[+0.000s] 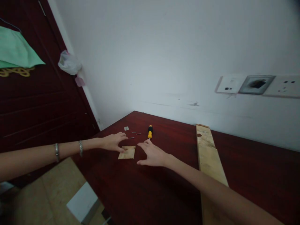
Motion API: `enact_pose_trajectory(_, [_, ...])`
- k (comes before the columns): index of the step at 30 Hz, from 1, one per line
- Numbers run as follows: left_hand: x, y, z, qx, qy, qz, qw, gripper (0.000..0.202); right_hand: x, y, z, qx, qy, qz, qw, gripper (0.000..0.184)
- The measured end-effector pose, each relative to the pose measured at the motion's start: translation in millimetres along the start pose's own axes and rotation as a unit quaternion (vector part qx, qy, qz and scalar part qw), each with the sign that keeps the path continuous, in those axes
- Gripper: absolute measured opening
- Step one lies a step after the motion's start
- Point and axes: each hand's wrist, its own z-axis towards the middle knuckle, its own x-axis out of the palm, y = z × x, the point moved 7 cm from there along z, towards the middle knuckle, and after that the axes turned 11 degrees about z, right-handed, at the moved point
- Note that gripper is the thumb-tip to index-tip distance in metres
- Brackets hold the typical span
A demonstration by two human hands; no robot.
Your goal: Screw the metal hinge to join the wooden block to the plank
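Observation:
A small flat wooden block [127,152] lies on the dark red table [164,175]. My left hand [114,141] reaches in from the left, fingers spread, with the thumb tip touching the block's left edge. My right hand [152,154] rests open on the table just right of the block, fingers apart and holding nothing. Behind the hands lie a yellow and black screwdriver [150,131], several small screws [134,134] and a small metal hinge [126,128].
A long pale wooden plank [210,156] lies on the table to the right, running toward me. Wall sockets [257,84] sit on the white wall. A dark red door [35,103] stands at left, with a white box [82,203] on the floor.

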Motion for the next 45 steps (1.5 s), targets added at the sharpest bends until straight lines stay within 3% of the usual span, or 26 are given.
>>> enact_pose_trajectory(4, [17.0,-6.1,-18.5,-0.007,0.038,-0.021,0.999,0.085,21.3,-5.9,29.3,0.007,0.027,-0.007,1.0,0.09])
enact_pose_trajectory(10, [24.0,-16.2,-22.5,0.0,0.028,-0.06,0.998,0.073,33.4,-20.5,46.9,0.016,0.055,-0.028,0.998,0.098])
enact_pose_trajectory(17, [33.3,-6.1,-13.4,0.001,0.006,-0.122,0.992,0.058,34.9,-26.0,56.8,0.007,0.068,-0.033,0.997,0.092])
enact_pose_trajectory(22, [27.9,-7.7,-8.7,-0.015,0.011,-0.107,0.994,0.051,34.3,-25.8,57.1,-0.016,0.061,-0.045,0.997,0.083])
enact_pose_trajectory(26, [7.4,-18.0,2.1,0.007,-0.016,-0.074,0.997,0.044,15.0,-26.8,46.6,-0.004,0.024,-0.051,0.998,0.091])
enact_pose_trajectory(31, [-39.3,-44.8,35.3,0.075,-0.097,-0.031,0.992,0.04,-34.5,-37.2,7.9,0.028,-0.052,-0.055,0.997,0.097])
enact_pose_trajectory(39, [-113.4,-127.5,99.4,0.202,-0.208,0.023,0.957,0.046,-115.3,-47.5,-101.5,0.11,-0.182,-0.066,0.975,0.098])
enact_pose_trajectory(45, [-143.3,-185.2,125.6,0.27,-0.263,0.09,0.922,0.051,-142.5,-46.3,-166.0,0.154,-0.246,-0.088,0.953,0.095])
